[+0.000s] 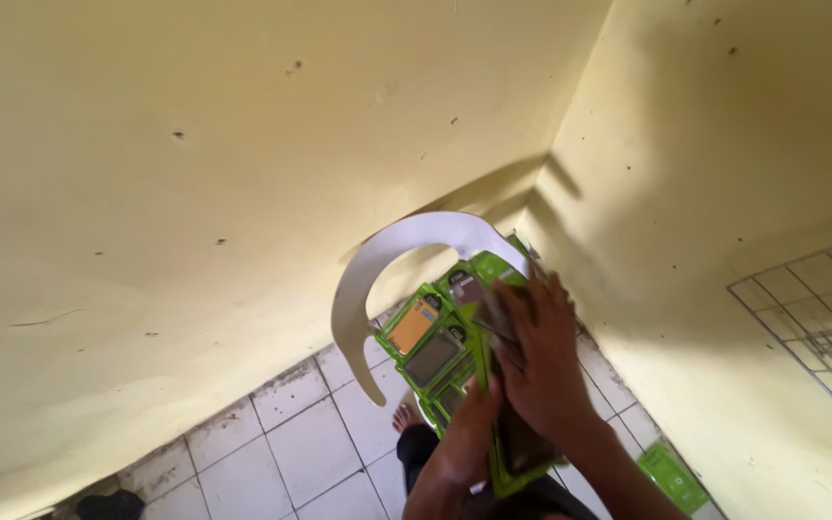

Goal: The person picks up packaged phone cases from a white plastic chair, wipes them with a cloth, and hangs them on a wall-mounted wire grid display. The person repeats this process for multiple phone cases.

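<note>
A fanned stack of green packaged items (435, 342), each a flat card with a small rectangular piece under clear plastic, is held up in front of a yellow wall corner. My left hand (467, 435) grips the stack from below. My right hand (538, 356) lies across the top of the stack, fingers closed over the upper packages. Behind the stack curves a white crescent-shaped board (375, 272), arching from upper right down to a point at lower left. Whether either hand touches the board I cannot tell.
Yellow walls (195, 144) meet in a corner just behind the stack. A white wire grid panel (820, 318) hangs on the right wall. One more green package (674, 476) lies on the white tiled floor (300, 453). A bare foot (404, 417) shows below.
</note>
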